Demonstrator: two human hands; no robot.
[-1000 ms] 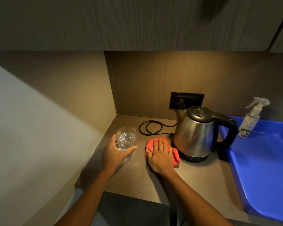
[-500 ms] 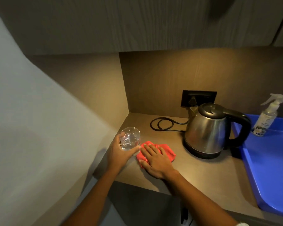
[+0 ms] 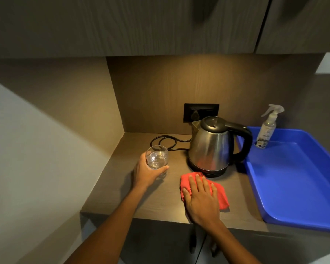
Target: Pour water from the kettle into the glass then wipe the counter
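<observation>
A steel kettle [image 3: 211, 147] with a black lid and handle stands on its base at the back of the brown counter [image 3: 111, 187]. My left hand [image 3: 147, 171] grips a clear glass [image 3: 157, 158] holding water, just above or on the counter, left of the kettle. My right hand [image 3: 201, 199] lies flat, fingers spread, pressing a red cloth [image 3: 220, 197] onto the counter in front of the kettle.
A blue tray [image 3: 297, 187] fills the right of the counter, with a spray bottle [image 3: 267, 128] standing at its back corner. A black cord [image 3: 164, 141] coils behind the glass, under a wall socket [image 3: 200, 111]. Cabinets hang overhead. A wall closes the left side.
My right hand has slid the red cloth from beside the glass to the right and toward the counter's front edge. The left hand still holds the glass in the same area.
</observation>
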